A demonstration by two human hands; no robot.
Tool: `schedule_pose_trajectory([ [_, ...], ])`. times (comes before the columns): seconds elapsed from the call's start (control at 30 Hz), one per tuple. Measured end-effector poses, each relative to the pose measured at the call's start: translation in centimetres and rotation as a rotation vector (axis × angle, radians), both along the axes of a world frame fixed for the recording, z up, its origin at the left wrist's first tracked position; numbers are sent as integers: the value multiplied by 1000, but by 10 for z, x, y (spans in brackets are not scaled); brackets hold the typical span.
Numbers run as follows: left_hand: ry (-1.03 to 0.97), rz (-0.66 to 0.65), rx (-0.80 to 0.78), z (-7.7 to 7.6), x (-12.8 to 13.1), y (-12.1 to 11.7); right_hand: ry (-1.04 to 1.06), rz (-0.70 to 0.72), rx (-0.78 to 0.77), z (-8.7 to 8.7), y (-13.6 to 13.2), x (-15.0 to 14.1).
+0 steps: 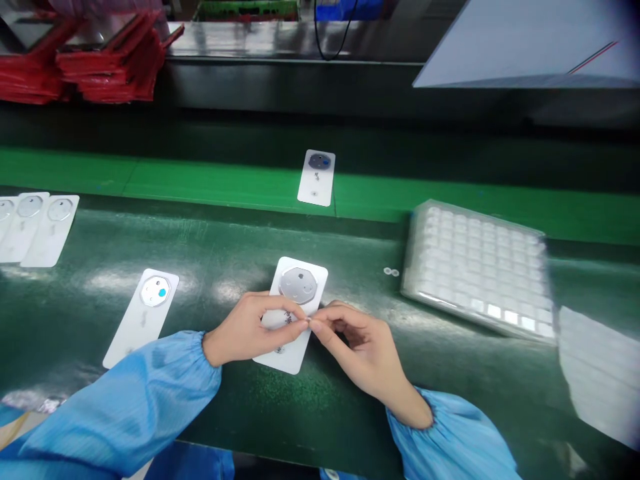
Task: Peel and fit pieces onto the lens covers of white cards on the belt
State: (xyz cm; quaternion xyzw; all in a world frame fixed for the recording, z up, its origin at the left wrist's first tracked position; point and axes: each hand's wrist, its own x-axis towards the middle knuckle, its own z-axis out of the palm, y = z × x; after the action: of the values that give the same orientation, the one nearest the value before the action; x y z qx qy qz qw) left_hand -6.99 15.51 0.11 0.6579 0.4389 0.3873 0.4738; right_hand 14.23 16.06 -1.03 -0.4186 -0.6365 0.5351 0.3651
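Over a white phone back cover [287, 353] lying on the green table, my two hands meet with their fingertips together. Thumb and index finger of my left hand [255, 327] pinch a tiny pale piece, too small to name. From the other side, my right hand [363, 343] pinches at the same small piece. The cover has a round grey camera area [299, 285] at its far end and dark markings partly hidden by my left fingers. A second white cover [143, 320], with a blue dot in its camera ring, lies left of my left hand.
A clear tray of white pieces [480, 267] stands at right, with two small white rings [391, 272] beside it. A white sheet [600, 373] lies at far right. Another cover [317, 178] rests on the bright green strip; several overlap [50, 233] at left. Red-edged stacks [115, 60] stand behind.
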Motion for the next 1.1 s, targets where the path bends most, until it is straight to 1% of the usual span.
schedule_pose_trajectory([
  [0.2, 10, -1, -14, 1, 0, 0, -9, -2, 28, 2, 0, 1],
  [0.27, 10, 23, -55, -2, 0, -2, 7, -41, 43, 4, 0, 0],
  [0.37, 4, 82, -99, -11, 1, -9, 36, -137, 69, 11, 1, -3],
  [0.47, -20, 74, -110, -17, 4, -16, 33, -213, 81, 17, 3, -6],
  [0.6, 34, 41, -149, -15, 8, -20, 34, -247, 64, 18, 3, -7],
  [0.73, 79, 41, -135, -11, 9, -19, 37, -278, 28, 17, 3, -7],
  [0.87, 46, 33, -105, -12, 9, -20, 30, -278, -10, 19, 3, -7],
  [1.1, -33, 6, -106, -14, 9, -23, 36, -284, -33, 22, 2, -8],
])
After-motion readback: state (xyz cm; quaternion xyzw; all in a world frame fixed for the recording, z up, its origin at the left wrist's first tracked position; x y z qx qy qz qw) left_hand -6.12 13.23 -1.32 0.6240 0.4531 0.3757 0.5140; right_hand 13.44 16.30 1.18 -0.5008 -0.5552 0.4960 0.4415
